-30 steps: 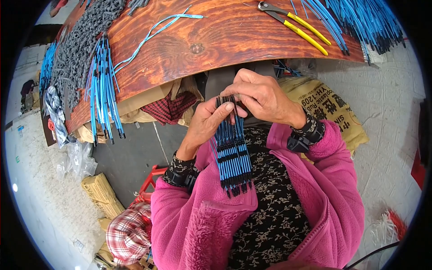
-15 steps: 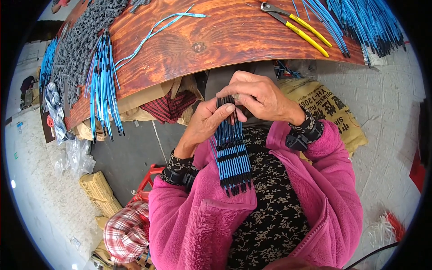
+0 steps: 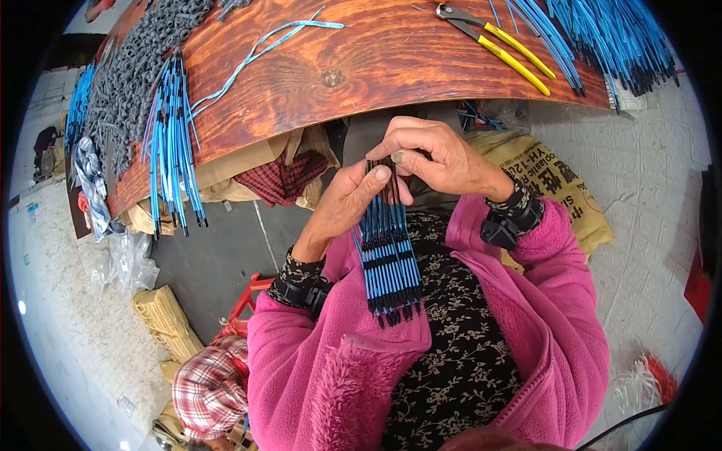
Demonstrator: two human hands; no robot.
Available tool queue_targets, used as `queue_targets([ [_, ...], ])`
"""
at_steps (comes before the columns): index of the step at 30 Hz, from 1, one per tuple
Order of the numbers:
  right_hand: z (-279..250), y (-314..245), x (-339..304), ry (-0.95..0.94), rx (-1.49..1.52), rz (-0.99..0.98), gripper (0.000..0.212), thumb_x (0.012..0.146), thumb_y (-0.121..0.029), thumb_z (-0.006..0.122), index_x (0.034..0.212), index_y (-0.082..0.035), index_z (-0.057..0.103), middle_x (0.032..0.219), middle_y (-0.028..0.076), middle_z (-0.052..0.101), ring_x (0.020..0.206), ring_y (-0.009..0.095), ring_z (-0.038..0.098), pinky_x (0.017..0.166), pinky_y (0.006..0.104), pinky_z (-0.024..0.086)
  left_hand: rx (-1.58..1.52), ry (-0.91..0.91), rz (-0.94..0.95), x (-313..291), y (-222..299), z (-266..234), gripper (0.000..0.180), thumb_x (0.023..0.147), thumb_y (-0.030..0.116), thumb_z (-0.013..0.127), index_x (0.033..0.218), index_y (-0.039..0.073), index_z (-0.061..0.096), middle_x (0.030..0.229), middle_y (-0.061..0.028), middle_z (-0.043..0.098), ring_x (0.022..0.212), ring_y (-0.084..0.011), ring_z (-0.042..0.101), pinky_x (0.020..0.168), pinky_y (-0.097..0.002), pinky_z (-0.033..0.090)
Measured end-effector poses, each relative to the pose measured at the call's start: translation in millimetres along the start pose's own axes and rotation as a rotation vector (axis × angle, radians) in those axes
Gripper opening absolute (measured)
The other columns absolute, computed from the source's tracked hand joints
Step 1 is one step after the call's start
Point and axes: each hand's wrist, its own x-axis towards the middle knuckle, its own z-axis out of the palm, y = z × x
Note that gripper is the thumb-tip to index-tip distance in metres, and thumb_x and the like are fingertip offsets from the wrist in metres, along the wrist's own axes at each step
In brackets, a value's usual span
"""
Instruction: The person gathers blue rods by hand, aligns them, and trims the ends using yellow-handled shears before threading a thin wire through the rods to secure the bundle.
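A flat bundle of blue rods with black bands and black ends hangs down in front of my chest. My left hand is closed round its upper part, thumb on the front. Over the bundle's top end my right hand is bent, thumb and fingertips pinched at the black tips there. The two hands nearly touch, and the fingers partly hide the top ends. Whether the right fingers grip one rod or several is too small to tell.
On the brown wooden table lie yellow-handled pincers, a blue strip, a heap of grey tubular pieces and blue rod bundles. A printed sack stands at right. Lower left, another person wears a checked head covering.
My right hand has shifted slightly at the bundle's top, and its fingers have moved a little. The left hand keeps its hold almost in place.
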Motion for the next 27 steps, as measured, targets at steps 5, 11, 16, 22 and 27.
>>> queue_targets([
  [5,5,-3,0,-0.004,0.000,0.101,0.025,0.089,-0.002,0.050,0.109,0.003,0.064,0.093,0.010,0.055,0.074,0.019,0.063,0.069,0.0308,0.051,0.090,0.016,-0.024,2,0,2,0.039,0.107,0.036,0.043,0.106,0.001,0.061,0.084,-0.0025,0.067,0.081,-0.0084,0.060,0.075,-0.0241,0.048],
  [11,11,2,0,0.004,-0.075,0.092,0.023,0.092,-0.005,0.051,0.110,0.002,0.062,0.094,0.009,0.055,0.074,0.016,0.065,0.068,0.0302,0.052,0.014,0.052,-0.048,-1,-15,4,0.036,0.107,0.035,0.043,0.105,0.002,0.059,0.083,-0.0009,0.064,0.080,-0.0081,0.059,0.074,-0.0236,0.047],
  [16,-1,-13,4,-0.018,0.156,0.227,0.020,0.091,-0.004,0.055,0.109,0.002,0.062,0.093,0.008,0.056,0.074,0.016,0.062,0.066,0.0309,0.050,0.002,0.077,-0.009,-3,-15,4,0.034,0.107,0.035,0.044,0.103,0.003,0.057,0.083,-0.0004,0.063,0.077,-0.0076,0.057,0.071,-0.0237,0.046],
  [22,-17,-4,-12,0.063,-0.149,0.173,0.012,0.088,-0.004,0.062,0.099,0.000,0.066,0.087,0.007,0.057,0.071,0.015,0.056,0.063,0.0296,0.045,-0.054,0.110,-0.035,-4,-11,8,0.033,0.107,0.035,0.044,0.101,0.004,0.056,0.082,-0.0008,0.062,0.076,-0.0080,0.057,0.070,-0.0238,0.046],
  [27,-5,1,-8,0.124,-0.167,0.085,0.007,0.087,-0.004,0.064,0.092,0.000,0.068,0.082,0.006,0.057,0.071,0.015,0.055,0.062,0.0290,0.043,-0.056,0.106,-0.062,-5,-8,8,0.033,0.107,0.034,0.044,0.101,0.004,0.056,0.082,-0.0015,0.063,0.076,-0.0086,0.057,0.071,-0.0241,0.047],
])
